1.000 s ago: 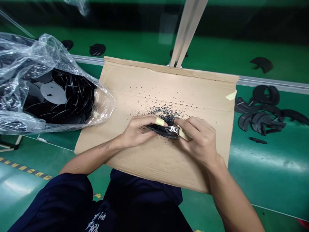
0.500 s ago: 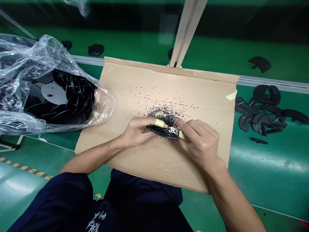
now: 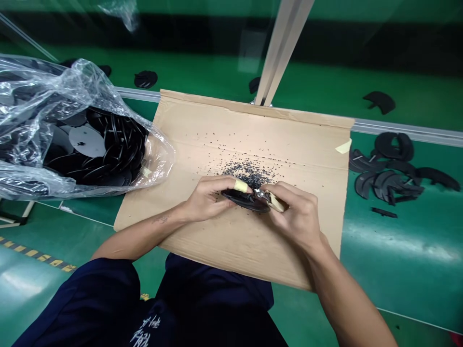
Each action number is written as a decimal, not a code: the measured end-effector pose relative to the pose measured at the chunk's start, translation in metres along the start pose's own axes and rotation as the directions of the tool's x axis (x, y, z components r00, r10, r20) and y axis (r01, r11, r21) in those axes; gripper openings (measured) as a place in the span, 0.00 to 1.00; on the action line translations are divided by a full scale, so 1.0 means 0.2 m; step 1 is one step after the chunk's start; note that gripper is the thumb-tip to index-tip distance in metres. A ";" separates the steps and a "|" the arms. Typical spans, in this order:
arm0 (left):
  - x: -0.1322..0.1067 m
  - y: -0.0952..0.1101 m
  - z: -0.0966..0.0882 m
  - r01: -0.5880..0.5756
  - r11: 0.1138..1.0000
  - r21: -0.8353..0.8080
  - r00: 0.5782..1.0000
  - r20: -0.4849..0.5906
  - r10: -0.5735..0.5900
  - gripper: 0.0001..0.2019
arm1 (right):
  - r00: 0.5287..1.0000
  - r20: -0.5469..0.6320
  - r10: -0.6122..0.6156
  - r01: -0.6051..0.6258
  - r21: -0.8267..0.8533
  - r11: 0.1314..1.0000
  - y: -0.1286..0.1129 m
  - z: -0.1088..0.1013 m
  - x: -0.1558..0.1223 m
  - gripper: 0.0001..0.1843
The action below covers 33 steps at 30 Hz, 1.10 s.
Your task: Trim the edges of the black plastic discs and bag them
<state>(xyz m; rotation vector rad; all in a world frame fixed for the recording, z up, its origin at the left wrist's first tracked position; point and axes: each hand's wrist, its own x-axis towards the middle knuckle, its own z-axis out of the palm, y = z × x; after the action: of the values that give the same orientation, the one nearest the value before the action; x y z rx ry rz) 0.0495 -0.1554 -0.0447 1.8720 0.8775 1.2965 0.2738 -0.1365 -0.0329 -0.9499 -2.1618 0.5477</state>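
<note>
**Black disc-shaped part (image 3: 244,200) held in both hands above a cardboard sheet (image 3: 289,144) on a green tabletop (image 3: 408,250).**
The part is gripped at its near side by the curled left hand (image 3: 208,198), with tape on the index finger. The right hand (image 3: 296,212) is closed round the taped handle of a small metal cutting tool (image 3: 277,202), whose head touches the part's rim. Black granules (image 3: 249,172) are scattered on the sheet below. A clear plastic bag (image 3: 36,96) of black discs (image 3: 87,140) lies at the sheet's left edge; black arc-shaped pieces (image 3: 383,185) lie beyond its right edge.
</note>
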 end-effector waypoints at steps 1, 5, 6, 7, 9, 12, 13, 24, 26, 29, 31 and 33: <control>0.00 0.00 0.00 -0.002 1.000 0.006 1.000 0.012 0.002 0.07 | 1.000 -0.009 0.020 -0.020 -0.014 1.000 0.01 0.00 0.00 0.09; 0.01 0.00 -0.01 -0.004 1.000 0.030 0.999 0.050 0.002 0.09 | 1.000 -0.009 0.030 -0.032 -0.241 0.970 0.03 0.00 0.00 0.08; 0.01 -0.01 -0.01 -0.007 0.999 0.046 0.998 0.061 0.004 0.10 | 1.000 0.000 0.010 -0.009 -0.325 0.946 0.04 0.00 0.00 0.09; 0.01 -0.01 -0.01 -0.012 0.998 0.066 0.997 0.073 0.007 0.11 | 1.000 0.012 -0.015 0.018 -0.401 0.916 0.04 0.00 0.00 0.10; 0.02 0.00 -0.01 -0.021 0.994 0.105 0.996 0.094 0.011 0.12 | 0.998 0.024 -0.055 0.060 -0.491 0.869 0.04 0.01 0.00 0.11; 0.03 0.01 -0.02 -0.014 0.991 0.133 0.998 0.069 0.005 0.11 | 0.998 0.007 -0.070 0.064 -0.489 0.870 0.05 0.00 0.00 0.11; 0.05 0.01 -0.04 -0.009 0.990 0.141 0.999 0.049 0.003 0.10 | 0.998 -0.004 -0.066 0.056 -0.475 0.878 0.06 -0.01 0.01 0.11; 0.86 -0.38 -0.55 0.285 0.585 0.759 0.936 -0.089 -0.341 0.13 | 1.000 0.019 -0.002 0.010 -0.442 0.897 0.11 0.00 -0.02 0.09; 0.94 -0.44 -0.60 0.309 0.556 0.772 0.920 -0.094 -0.380 0.10 | 0.999 0.036 0.040 -0.020 -0.448 0.894 0.09 0.00 -0.02 0.10; 0.97 -0.50 -0.61 0.344 0.513 0.786 0.896 -0.112 -0.430 0.07 | 0.995 0.042 0.089 -0.061 -0.454 0.889 0.07 0.00 -0.04 0.10; 0.99 -0.54 -0.57 0.350 0.498 0.793 0.889 -0.113 -0.444 0.10 | 0.993 0.043 0.110 -0.078 -0.458 0.886 0.06 -0.01 -0.04 0.10; 1.04 -0.58 -0.48 0.328 0.520 0.788 0.896 -0.085 -0.436 0.15 | 0.992 0.047 0.120 -0.085 -0.463 0.882 0.06 -0.01 -0.05 0.10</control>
<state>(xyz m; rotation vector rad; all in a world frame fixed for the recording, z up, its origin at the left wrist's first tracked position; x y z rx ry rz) -0.0015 0.0946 -0.0135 2.1506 1.9037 0.4871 0.2850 -0.1366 -0.0436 -1.3206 -2.3709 0.1097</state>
